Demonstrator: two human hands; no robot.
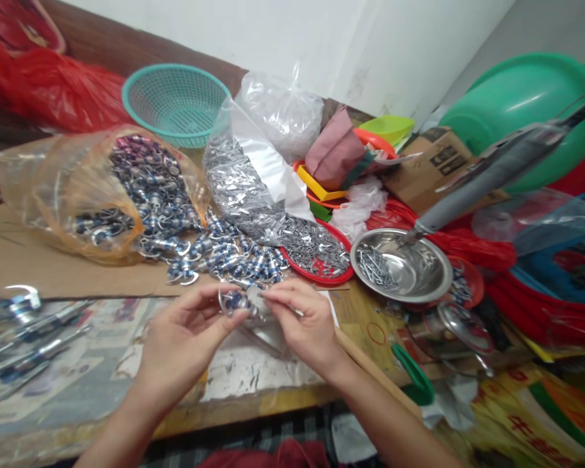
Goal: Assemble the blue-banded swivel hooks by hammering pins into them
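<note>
My left hand pinches a small blue and silver metal clamp over the table's front edge. My right hand holds a small silver metal piece against that clamp, fingertips touching those of the left hand. Just beyond the hands lies a spilled pile of the same blue clamps, pouring out of an orange-tinted plastic bag. A red plate heaped with small silver parts sits to the right of the pile.
A steel bowl with screws stands right of the red plate, a grey power tool hanging over it. Finished assemblies lie at left. A teal basket, clear bags of parts and a green basin stand behind.
</note>
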